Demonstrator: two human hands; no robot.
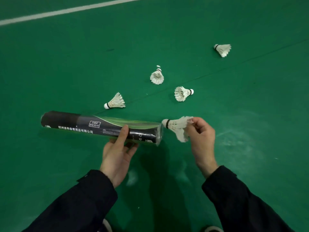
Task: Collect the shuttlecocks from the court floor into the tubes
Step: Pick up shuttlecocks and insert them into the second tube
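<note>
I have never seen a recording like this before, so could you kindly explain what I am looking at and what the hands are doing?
There is one picture, taken by a wide-angle camera worn on a person's head, looking down at their own two bare hands; no machine is involved. The left hand grips a dark shuttlecock tube, held roughly level with its open end toward the right. The right hand pinches the feathers of a held shuttlecock, its cork tip pointing at the tube's opening, not yet inside. Below is the green court floor with a white line. Four more shuttlecocks lie there: one nearest the tube, two in the middle, and one farthest away.
</note>
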